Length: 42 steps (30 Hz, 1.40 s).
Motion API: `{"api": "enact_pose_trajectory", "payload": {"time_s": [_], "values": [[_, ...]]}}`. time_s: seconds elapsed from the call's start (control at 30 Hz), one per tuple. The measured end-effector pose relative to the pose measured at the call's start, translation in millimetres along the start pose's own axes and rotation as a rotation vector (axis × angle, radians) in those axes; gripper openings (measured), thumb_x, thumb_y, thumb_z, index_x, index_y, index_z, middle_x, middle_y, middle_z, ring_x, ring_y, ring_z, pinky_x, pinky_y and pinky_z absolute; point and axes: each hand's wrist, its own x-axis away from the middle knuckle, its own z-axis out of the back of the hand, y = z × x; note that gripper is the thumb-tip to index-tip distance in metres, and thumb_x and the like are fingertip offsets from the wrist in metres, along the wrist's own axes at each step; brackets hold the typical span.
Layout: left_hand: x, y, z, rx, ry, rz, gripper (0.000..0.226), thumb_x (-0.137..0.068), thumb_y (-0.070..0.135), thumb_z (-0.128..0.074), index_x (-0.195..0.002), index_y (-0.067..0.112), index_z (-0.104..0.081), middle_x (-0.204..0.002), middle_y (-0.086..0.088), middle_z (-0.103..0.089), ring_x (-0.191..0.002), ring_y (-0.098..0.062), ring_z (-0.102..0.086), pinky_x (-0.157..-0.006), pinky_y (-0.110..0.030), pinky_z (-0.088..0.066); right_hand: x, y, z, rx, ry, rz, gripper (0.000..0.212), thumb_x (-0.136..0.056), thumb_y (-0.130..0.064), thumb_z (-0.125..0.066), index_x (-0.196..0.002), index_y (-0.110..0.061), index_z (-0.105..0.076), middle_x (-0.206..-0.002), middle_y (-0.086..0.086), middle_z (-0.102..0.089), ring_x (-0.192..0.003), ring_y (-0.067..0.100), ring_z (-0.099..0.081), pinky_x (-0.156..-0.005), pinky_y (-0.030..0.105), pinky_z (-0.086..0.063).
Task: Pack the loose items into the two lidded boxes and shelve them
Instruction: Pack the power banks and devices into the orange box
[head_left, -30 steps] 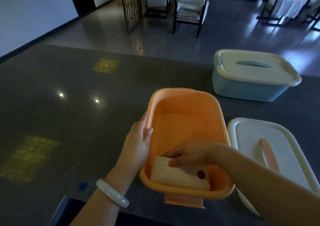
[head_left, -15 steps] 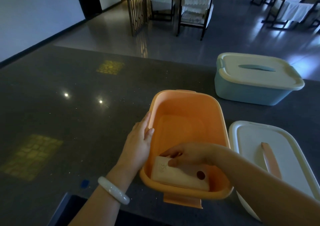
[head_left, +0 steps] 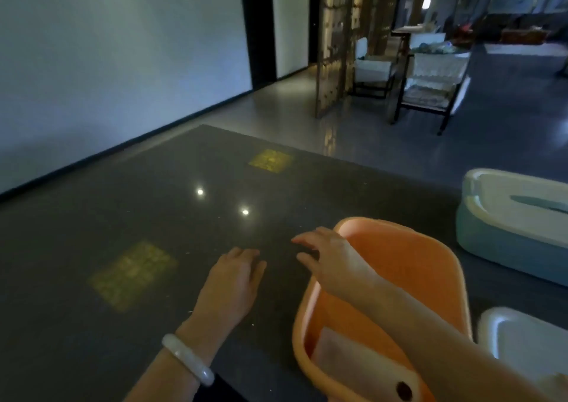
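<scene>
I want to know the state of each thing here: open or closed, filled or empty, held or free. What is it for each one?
orange box: open, no lid on it, one pack inside
beige pack: in the orange box at its near end, not held
blue box: closed, lid on
white lid: off, lying on the table
left hand: open, holds nothing
right hand: open, fingers spread, holds nothing

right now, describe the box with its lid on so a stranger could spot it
On the dark counter, look far right, past the open orange box. The pale blue box sits there, partly cut off by the picture's edge. Only it wears a white lid; the other white lid lies loose on the counter.
</scene>
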Motion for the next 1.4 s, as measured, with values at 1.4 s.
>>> {"api": "enact_pose_trajectory", "payload": {"time_s": [1.4], "values": [[377, -346, 185, -0.180, 0.348, 1.500, 0.087, -0.086, 0.053, -0.062, -0.152, 0.022, -0.014, -0.154, -0.005, -0.018, -0.141, -0.026, -0.020, -0.117, -0.043, -0.023, -65, -473, -437, 0.269, -0.688, 0.635, 0.095, -0.081, -0.057, -0.067, -0.152, -0.019, -0.017, -0.154, 0.009, -0.026, -0.140, 0.029, -0.027, -0.113, 0.041, -0.029]]}}
